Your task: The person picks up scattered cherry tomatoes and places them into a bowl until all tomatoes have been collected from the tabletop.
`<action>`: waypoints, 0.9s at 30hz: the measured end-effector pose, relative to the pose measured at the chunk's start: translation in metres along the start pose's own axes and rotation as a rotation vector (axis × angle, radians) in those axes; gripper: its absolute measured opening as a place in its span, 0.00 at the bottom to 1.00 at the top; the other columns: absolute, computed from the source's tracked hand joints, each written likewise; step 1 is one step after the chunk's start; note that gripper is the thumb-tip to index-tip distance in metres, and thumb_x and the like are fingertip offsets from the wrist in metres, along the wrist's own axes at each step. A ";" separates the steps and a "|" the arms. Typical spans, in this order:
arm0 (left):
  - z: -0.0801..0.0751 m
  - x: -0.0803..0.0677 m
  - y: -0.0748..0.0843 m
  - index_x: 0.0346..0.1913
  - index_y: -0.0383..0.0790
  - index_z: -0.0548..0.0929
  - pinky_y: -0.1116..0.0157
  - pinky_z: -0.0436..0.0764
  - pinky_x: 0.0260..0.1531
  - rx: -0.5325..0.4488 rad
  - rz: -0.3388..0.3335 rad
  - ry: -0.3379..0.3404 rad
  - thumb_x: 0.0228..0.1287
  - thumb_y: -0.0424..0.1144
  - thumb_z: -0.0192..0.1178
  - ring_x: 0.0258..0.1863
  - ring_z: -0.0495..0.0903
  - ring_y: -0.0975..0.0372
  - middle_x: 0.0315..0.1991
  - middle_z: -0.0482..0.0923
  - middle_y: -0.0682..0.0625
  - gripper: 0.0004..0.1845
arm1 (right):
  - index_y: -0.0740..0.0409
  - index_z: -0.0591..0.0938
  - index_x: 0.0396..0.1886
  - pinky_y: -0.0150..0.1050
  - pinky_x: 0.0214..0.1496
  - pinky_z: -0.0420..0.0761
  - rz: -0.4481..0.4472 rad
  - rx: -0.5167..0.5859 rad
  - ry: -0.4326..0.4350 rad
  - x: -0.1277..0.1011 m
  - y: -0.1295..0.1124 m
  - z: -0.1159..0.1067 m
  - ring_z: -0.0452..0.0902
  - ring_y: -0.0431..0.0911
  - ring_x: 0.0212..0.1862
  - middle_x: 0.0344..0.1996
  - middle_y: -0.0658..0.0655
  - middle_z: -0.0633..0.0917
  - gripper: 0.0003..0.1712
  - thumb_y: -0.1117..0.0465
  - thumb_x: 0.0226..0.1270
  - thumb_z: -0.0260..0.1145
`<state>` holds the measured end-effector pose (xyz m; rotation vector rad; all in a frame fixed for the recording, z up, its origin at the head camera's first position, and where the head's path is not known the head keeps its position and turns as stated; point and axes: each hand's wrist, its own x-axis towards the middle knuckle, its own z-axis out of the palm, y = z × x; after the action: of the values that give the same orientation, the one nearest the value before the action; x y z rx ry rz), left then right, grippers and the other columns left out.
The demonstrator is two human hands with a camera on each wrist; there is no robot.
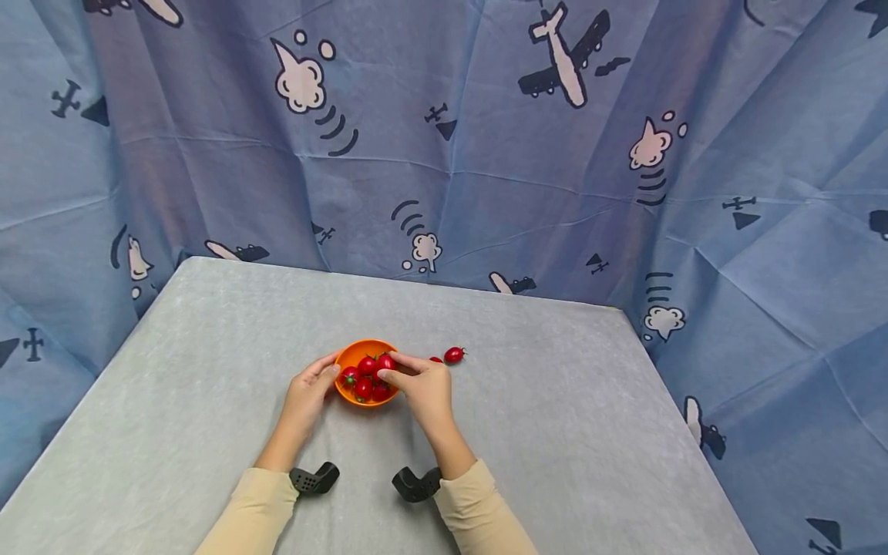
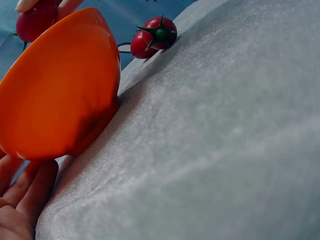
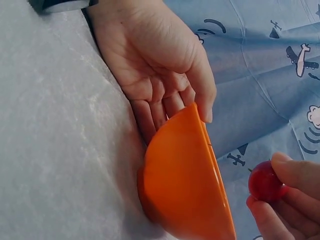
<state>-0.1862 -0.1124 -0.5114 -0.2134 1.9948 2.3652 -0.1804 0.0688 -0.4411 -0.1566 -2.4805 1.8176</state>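
Note:
An orange bowl (image 1: 352, 355) stands on the table with several red cherry tomatoes (image 1: 364, 388) in it, some showing green stem tops. On its left side my left hand (image 1: 303, 395) holds the bowl, the thumb at the rim and the fingers along the outer wall. My right hand (image 1: 428, 391) is over the bowl's right side and pinches one cherry tomato (image 3: 266, 181) between thumb and fingers. In the right wrist view that tomato is above the rim. Two more cherry tomatoes (image 2: 160, 34) lie on the table just past the bowl.
A pale grey cloth covers the table (image 1: 555, 416). Behind and beside it hangs a blue curtain (image 1: 388, 177) printed with planes and clouds. Black wrist devices (image 1: 315, 479) sit on both wrists, by the beige sleeves (image 1: 260, 501).

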 end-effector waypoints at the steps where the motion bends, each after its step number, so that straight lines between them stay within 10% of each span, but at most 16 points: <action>1: 0.000 0.000 0.000 0.68 0.30 0.72 0.82 0.77 0.49 0.001 0.000 -0.001 0.76 0.36 0.52 0.46 0.78 0.82 0.67 0.72 0.34 0.23 | 0.59 0.90 0.43 0.40 0.50 0.86 0.001 -0.002 -0.002 0.001 0.000 0.001 0.85 0.50 0.53 0.45 0.61 0.89 0.18 0.61 0.51 0.80; 27: 0.001 0.000 -0.002 0.68 0.28 0.71 0.82 0.77 0.51 -0.013 0.027 -0.014 0.76 0.35 0.51 0.47 0.78 0.82 0.68 0.70 0.33 0.23 | 0.56 0.91 0.41 0.46 0.59 0.83 -0.070 -0.146 -0.022 0.018 0.002 0.025 0.84 0.53 0.54 0.45 0.62 0.89 0.17 0.58 0.49 0.81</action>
<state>-0.1863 -0.1108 -0.5133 -0.1721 1.9889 2.3897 -0.2004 0.0482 -0.4507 -0.0560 -2.5986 1.6212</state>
